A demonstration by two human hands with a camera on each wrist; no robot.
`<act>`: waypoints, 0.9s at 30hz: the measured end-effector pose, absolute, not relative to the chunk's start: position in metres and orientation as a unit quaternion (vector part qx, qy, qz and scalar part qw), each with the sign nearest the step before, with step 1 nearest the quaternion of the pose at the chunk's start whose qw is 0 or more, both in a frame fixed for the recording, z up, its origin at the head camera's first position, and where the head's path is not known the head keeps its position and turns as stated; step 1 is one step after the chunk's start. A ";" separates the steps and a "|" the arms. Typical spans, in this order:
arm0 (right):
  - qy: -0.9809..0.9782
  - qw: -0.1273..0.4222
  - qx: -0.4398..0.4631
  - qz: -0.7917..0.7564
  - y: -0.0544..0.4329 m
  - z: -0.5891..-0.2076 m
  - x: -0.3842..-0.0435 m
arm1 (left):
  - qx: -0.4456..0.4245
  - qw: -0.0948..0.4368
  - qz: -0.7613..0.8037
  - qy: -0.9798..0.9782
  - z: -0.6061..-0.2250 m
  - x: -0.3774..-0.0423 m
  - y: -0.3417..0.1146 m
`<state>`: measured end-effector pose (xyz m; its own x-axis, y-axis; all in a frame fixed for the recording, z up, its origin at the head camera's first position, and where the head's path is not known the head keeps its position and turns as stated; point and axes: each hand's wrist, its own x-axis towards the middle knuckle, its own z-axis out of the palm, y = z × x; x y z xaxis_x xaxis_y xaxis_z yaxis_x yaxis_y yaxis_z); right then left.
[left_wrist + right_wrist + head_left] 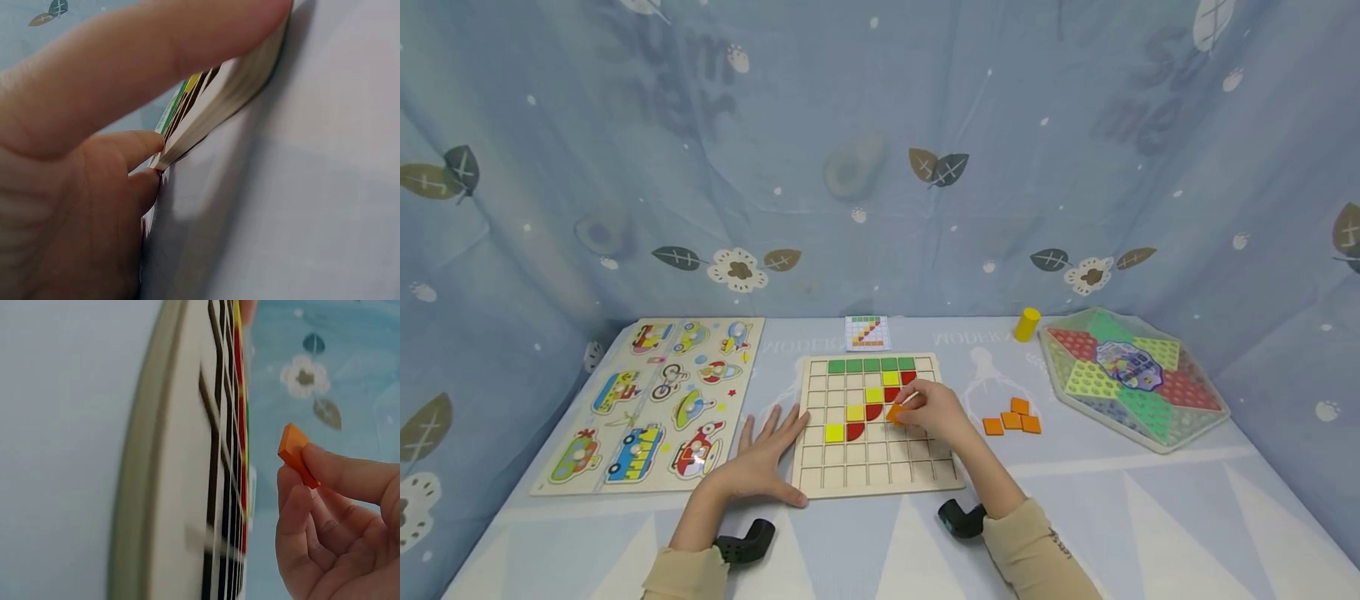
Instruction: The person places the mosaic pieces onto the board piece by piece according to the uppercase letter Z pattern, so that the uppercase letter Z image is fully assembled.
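A wooden grid board [842, 477] lies in the middle of the table, holding a green row at its top and a diagonal of yellow squares [834, 433] beside red quarter-round pieces [855, 432]. Above the board, my right hand [931, 408] pinches an orange square tile [294, 453] between thumb and fingers; in the right wrist view the tile is clear of the grid. My left hand [758, 467] rests with fingers spread at the board's left edge, its thumb by the lower left corner. Several loose orange tiles [1011, 420] lie right of the board.
Behind the board lies a small pattern card [868, 333]. A vehicle puzzle board [651, 400] is at the left. To the right are a yellow cylinder [1027, 325] and a hexagonal star-patterned game board [1135, 375]. A blue printed curtain [880, 250] hangs behind the table.
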<state>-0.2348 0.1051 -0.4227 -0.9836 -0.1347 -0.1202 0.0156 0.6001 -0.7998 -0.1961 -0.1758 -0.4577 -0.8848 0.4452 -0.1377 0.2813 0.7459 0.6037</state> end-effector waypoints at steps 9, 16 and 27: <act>0.869 0.135 -0.130 -0.459 0.054 -0.426 -0.222 | 0.202 0.138 0.302 0.921 -0.456 -0.196 -0.176; 0.883 0.130 -0.166 -0.419 0.034 -0.429 -0.215 | 0.204 0.138 0.296 0.923 -0.458 -0.196 -0.178; 0.909 0.118 -0.175 -0.360 0.031 -0.431 -0.212 | 0.202 0.137 0.296 0.923 -0.459 -0.196 -0.177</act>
<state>-0.2117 0.0305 -0.4307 -0.9107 -0.4035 -0.0884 -0.2333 0.6790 -0.6961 -0.1964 -0.1772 -0.4586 -0.8807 0.4545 -0.1333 0.2924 0.7432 0.6018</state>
